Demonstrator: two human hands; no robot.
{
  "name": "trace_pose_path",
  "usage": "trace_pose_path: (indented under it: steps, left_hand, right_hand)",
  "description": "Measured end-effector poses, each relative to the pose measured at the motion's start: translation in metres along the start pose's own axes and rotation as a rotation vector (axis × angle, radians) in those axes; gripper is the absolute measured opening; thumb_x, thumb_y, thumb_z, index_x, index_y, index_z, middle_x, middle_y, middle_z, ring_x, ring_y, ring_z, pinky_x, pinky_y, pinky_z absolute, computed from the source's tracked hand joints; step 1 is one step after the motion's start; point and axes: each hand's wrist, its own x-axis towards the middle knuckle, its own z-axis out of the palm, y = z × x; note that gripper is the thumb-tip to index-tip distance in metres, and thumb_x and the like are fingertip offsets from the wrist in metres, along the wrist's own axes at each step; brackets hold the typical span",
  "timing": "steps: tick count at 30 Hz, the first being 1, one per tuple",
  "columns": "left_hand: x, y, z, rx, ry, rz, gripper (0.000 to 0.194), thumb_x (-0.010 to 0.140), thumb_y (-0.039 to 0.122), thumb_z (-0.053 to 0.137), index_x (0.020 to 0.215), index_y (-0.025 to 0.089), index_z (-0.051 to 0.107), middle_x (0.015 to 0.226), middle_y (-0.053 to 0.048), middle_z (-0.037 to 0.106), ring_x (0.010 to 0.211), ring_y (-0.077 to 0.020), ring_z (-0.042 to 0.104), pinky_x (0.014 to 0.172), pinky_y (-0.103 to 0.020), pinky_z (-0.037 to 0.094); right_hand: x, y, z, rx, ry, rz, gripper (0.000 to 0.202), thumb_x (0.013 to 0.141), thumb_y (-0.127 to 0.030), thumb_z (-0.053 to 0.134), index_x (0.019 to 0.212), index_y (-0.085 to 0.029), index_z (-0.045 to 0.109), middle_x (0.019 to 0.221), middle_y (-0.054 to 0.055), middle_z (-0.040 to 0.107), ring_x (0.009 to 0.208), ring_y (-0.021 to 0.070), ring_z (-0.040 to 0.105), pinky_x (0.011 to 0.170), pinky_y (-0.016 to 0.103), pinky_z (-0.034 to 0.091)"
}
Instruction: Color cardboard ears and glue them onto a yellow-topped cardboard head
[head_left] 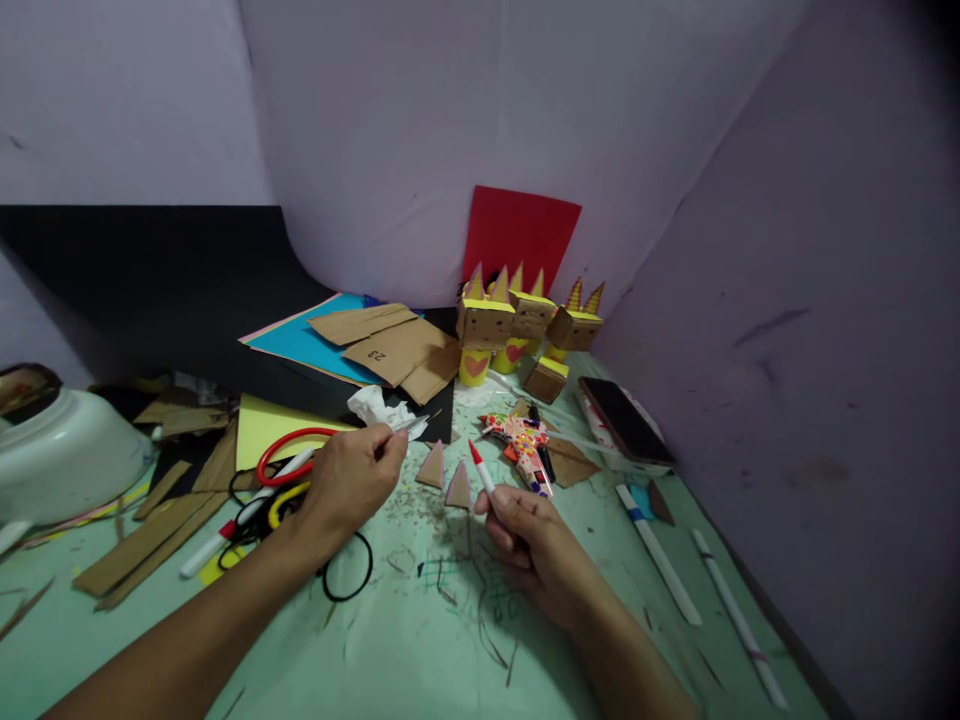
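My right hand point(529, 545) grips a white marker point(485, 474), its red tip pointing up and away. Just beyond that tip lie two small cardboard triangles point(458, 485) with pink edges. My left hand point(351, 478) is closed above a cluster of scissors, and whatever its fingers may hold is hidden. Red scissors handles point(276, 445) show left of this hand, and a thin pointed metal piece point(424, 421) sticks out past its fingertips. Yellow point(277, 508) and black point(367, 568) scissors handles lie beneath and beside the left wrist. Another white marker with a red cap point(208, 552) rests further left.
Cardboard figures with horns point(486, 325) stand at the back before a red sheet point(517, 230). A patterned glue gun point(525, 445) lies right of centre, near a phone point(626, 420). Cardboard pieces point(405, 350), crumpled tissue point(379, 408) and white sticks point(660, 560) surround the hands.
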Motion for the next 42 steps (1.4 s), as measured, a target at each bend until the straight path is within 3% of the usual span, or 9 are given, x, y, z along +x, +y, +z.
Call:
trace_pose_path:
  steps: [6,9,12,16,19,23,27,32,42]
  left_hand:
    - [-0.006,0.004,0.003,0.197,-0.051,0.062,0.033,0.081,0.035,0.041,0.052,0.021,0.036,0.049,0.002,0.041,0.049,-0.0137,0.037,0.051,-0.026,0.019]
    - [-0.008,0.004,0.006,0.33,-0.079,0.127,0.028,0.081,0.032,0.04,0.057,0.02,0.047,0.057,-0.002,0.055,0.055,-0.0171,0.049,0.052,-0.027,0.021]
    - [-0.009,0.002,0.008,0.408,-0.088,0.179,0.027,0.082,0.031,0.039,0.064,0.02,0.055,0.066,-0.006,0.063,0.062,-0.0207,0.057,0.052,-0.027,0.023]
    - [-0.009,0.003,0.007,0.389,-0.085,0.171,0.027,0.082,0.03,0.04,0.066,0.019,0.059,0.067,-0.007,0.064,0.062,-0.0218,0.058,0.053,-0.028,0.026]
    - [-0.007,0.008,0.004,0.13,-0.1,0.091,0.027,0.079,0.033,0.044,0.063,0.019,0.06,0.061,-0.003,0.06,0.058,-0.0182,0.054,0.054,-0.026,0.03]
    - [-0.004,0.013,0.003,-0.533,-0.213,-0.182,0.024,0.068,0.04,0.056,0.062,0.017,0.059,0.047,0.005,0.045,0.044,-0.0099,0.039,0.044,-0.021,0.027]
    - [-0.003,0.015,0.004,-1.038,-0.313,-0.451,0.031,0.056,0.038,0.069,0.072,0.013,0.06,0.046,0.008,0.044,0.036,-0.0038,0.032,0.037,-0.017,0.018]
    - [-0.005,0.015,0.004,-1.154,-0.337,-0.483,0.031,0.055,0.035,0.073,0.07,0.011,0.06,0.047,0.007,0.049,0.036,-0.0018,0.036,0.035,-0.014,0.02]
    - [-0.007,0.016,0.005,-1.142,-0.332,-0.442,0.029,0.058,0.034,0.073,0.069,0.01,0.06,0.043,0.008,0.047,0.034,-0.0005,0.034,0.034,-0.012,0.019]
  right_hand:
    - [0.002,-0.002,-0.005,0.104,0.072,-0.089,0.028,0.07,-0.039,0.07,0.08,-0.014,0.062,0.047,-0.009,0.041,0.033,0.0012,0.02,0.028,0.013,0.014]
    - [0.004,-0.003,-0.005,0.179,0.083,-0.123,0.027,0.069,-0.031,0.071,0.086,-0.012,0.064,0.05,-0.006,0.051,0.033,0.003,0.033,0.029,0.014,0.03]
    - [0.004,-0.005,-0.004,0.275,0.057,-0.142,0.025,0.071,-0.023,0.07,0.092,-0.013,0.061,0.067,0.002,0.068,0.053,0.0114,0.062,0.054,0.023,0.053]
    - [0.002,-0.006,-0.003,0.312,0.022,-0.164,0.02,0.075,-0.018,0.067,0.09,-0.014,0.055,0.084,0.009,0.073,0.074,0.017,0.07,0.071,0.029,0.054]
    - [0.002,-0.006,-0.001,0.29,0.023,-0.152,0.02,0.073,-0.02,0.069,0.088,-0.014,0.056,0.078,0.008,0.073,0.066,0.0146,0.069,0.065,0.026,0.054]
    - [0.002,-0.002,0.0,0.204,-0.01,-0.123,0.026,0.069,-0.029,0.072,0.088,-0.014,0.064,0.061,-0.001,0.062,0.045,0.008,0.053,0.049,0.023,0.051]
    - [0.002,0.004,-0.001,-0.111,0.009,-0.156,0.031,0.071,-0.036,0.068,0.091,-0.013,0.071,0.052,-0.006,0.045,0.038,0.0044,0.032,0.034,0.016,0.032]
    - [0.001,0.007,-0.003,-0.39,0.025,-0.256,0.035,0.078,-0.038,0.06,0.103,-0.016,0.072,0.049,-0.007,0.035,0.04,0.0053,0.025,0.038,0.019,0.019]
    - [0.001,0.005,0.0,-0.52,0.052,-0.374,0.03,0.079,-0.032,0.057,0.099,-0.018,0.075,0.05,-0.003,0.047,0.052,0.0112,0.037,0.052,0.023,0.03]
